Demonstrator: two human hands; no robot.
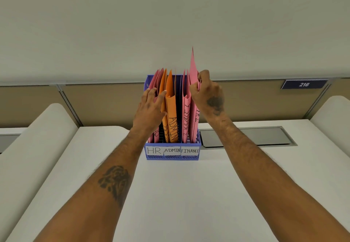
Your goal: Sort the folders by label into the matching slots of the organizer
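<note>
A blue three-slot organizer [172, 156] stands on the white desk, its front labelled HR, ADMIN and FINANCE. Pink folders [156, 79] fill the HR slot at left. Orange folders [171, 113], one marked ADMIN, stand in the middle slot. Pink folders [186, 109] stand in the FINANCE slot. My right hand [207, 94] pinches the top edge of the rightmost pink folder [193, 67], which rises above the others in the FINANCE slot. My left hand [150, 107] rests with spread fingers against the HR and orange folders.
A grey metal cable hatch [265, 137] lies in the desk right of the organizer. A beige partition [94, 101] runs behind, with a dark sign reading 216 [304, 84]. White curved dividers [37, 137] flank the desk on both sides.
</note>
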